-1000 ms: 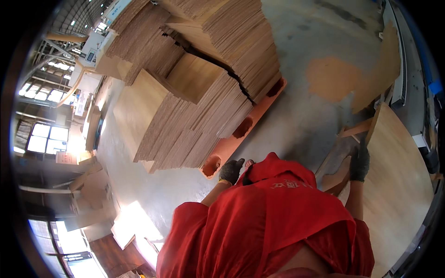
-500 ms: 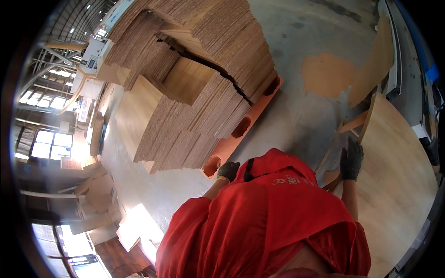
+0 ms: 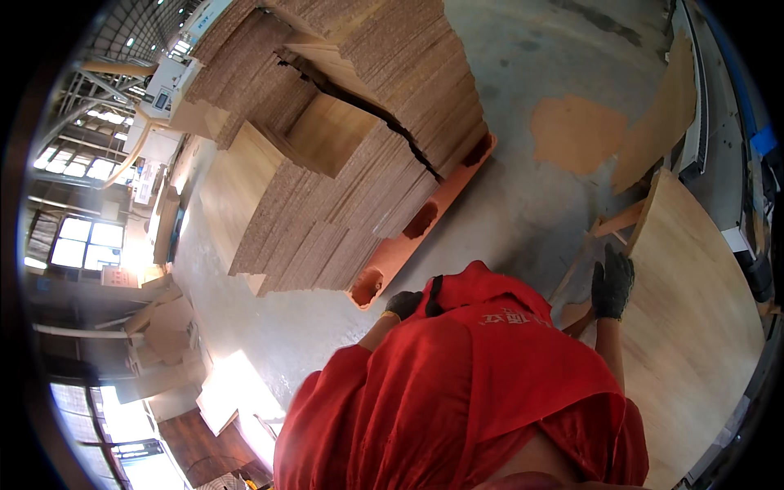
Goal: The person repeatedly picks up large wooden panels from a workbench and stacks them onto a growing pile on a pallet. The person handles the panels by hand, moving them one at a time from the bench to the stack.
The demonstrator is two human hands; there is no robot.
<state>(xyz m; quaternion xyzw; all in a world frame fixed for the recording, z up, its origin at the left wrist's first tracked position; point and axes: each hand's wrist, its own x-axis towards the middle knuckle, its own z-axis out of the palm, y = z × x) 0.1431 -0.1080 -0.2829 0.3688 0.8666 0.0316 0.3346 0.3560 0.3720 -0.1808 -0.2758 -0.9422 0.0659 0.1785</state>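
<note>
My right hand [image 3: 612,283], in a dark work glove, is at the left edge of a large wood-grain board [image 3: 694,318]. Its fingers are stretched upward and a little apart, beside or touching that edge; the exact contact is hard to make out. My left hand [image 3: 403,305], gloved too, is at the side of my red apron [image 3: 498,359], with its fingers mostly hidden. Ahead and to the left stand tall stacks of cut chipboard panels [image 3: 343,220] on an orange pallet [image 3: 388,265].
A wooden support [image 3: 621,219] shows at the board's far left corner. Along the right runs a grey machine or conveyor edge [image 3: 694,106]. Brown dust [image 3: 578,133] covers a patch of the grey floor. Loose panels [image 3: 167,331] lie at the left near bright windows.
My right hand has shifted slightly left and its fingers look more spread. The left hand stays at my side. The whole view has turned a little.
</note>
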